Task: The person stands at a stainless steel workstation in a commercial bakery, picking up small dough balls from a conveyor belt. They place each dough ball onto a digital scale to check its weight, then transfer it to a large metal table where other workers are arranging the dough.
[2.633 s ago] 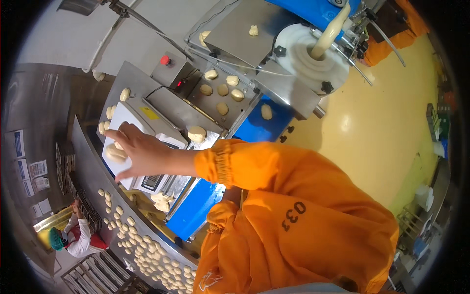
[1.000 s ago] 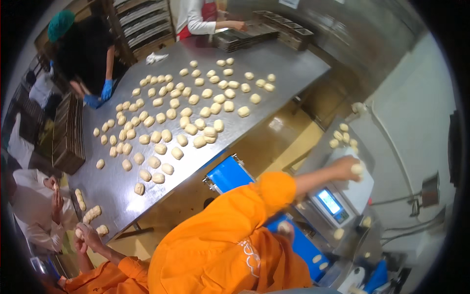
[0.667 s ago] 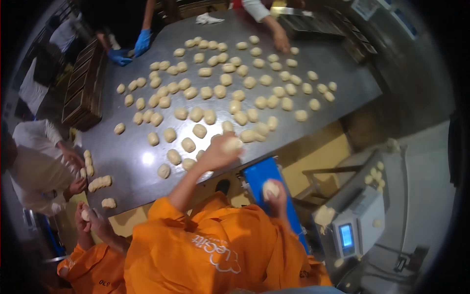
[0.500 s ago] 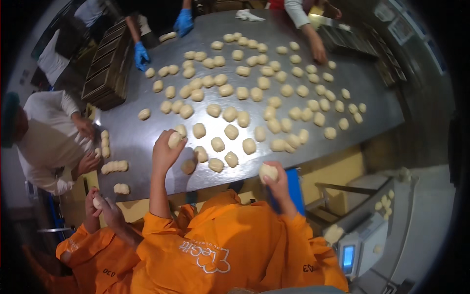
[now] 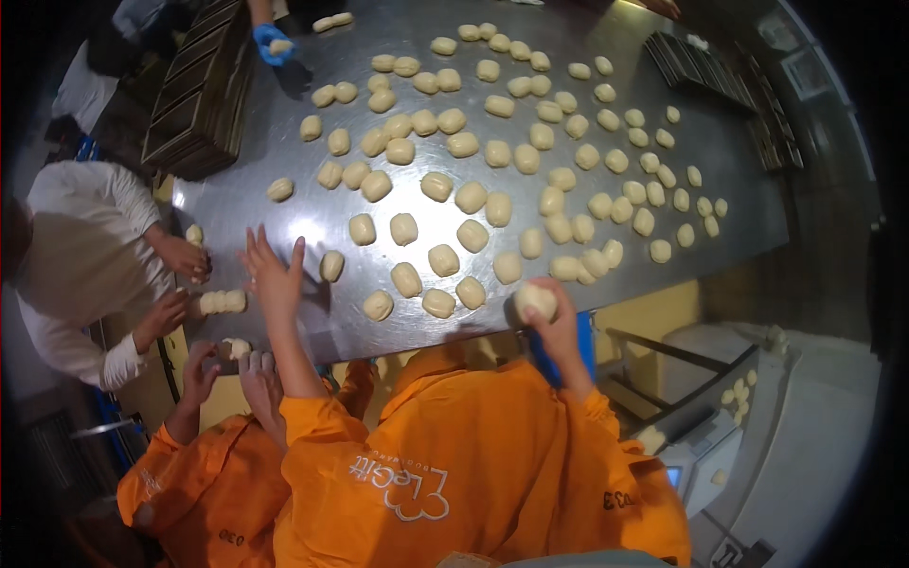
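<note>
My left hand (image 5: 276, 287) is open over the table, its fingers spread and nothing in them. Just right of it, a pale dough piece (image 5: 331, 266) lies on the shiny metal table (image 5: 312, 331). Past the table's near edge, my right hand (image 5: 557, 327) is closed around a round dough ball (image 5: 536, 302), its thumb against the near side. Many short, smooth dough pieces (image 5: 443, 260) are spread over the tabletop ahead of both hands.
Wooden slatted racks stand at the far left (image 5: 201, 90) and far right (image 5: 701, 71). A co-worker in white handles dough at left; another in orange works beside me. A blue-gloved hand (image 5: 275, 45) holds dough. At lower right stands a scale (image 5: 710, 464).
My left hand has let go of its dough piece, which now lies on the table, and has moved left, opening. My right hand still holds its ball. The view has shifted slightly.
</note>
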Motion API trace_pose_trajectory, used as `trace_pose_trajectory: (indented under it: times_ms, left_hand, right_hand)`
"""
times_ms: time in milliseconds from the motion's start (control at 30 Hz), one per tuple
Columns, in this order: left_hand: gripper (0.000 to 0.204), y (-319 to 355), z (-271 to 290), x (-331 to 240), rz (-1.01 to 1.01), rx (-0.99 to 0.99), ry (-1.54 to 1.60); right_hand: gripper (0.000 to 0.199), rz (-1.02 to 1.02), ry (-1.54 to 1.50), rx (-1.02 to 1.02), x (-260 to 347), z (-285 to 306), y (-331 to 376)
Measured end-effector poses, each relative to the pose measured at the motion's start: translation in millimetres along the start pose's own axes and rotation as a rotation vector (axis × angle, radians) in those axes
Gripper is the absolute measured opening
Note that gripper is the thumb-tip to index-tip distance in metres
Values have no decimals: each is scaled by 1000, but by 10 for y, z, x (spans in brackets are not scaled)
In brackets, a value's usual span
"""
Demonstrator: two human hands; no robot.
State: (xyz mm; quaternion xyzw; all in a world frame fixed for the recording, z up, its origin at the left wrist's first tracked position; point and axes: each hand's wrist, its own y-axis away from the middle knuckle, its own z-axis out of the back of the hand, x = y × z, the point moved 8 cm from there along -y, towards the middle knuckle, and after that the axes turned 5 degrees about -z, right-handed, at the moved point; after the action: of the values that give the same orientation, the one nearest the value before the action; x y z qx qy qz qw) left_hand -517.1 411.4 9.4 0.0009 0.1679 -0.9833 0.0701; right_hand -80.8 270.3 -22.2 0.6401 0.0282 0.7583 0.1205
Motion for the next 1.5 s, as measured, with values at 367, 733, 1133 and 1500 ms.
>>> trace_pose_trajectory:
  times_ms: [367, 733, 1133, 1500]
  left_hand:
    - [30, 1375, -322, -2806, 679, 1020, 2119]
    - [56, 269, -328, -257, -6, 274, 229]
    - [33, 538, 105, -2227, -265, 873, 1189]
    - [55, 3921, 2983, -5207, -1678, 1088, 1372]
  right_hand:
    - [42, 223, 320, -296, 631, 348, -47]
    - [65, -23, 309, -676, -310, 1864, -315]
    - [42, -49, -149, -179, 2, 778, 1024]
    - [35, -47, -145, -1350, -61, 2833, 4543]
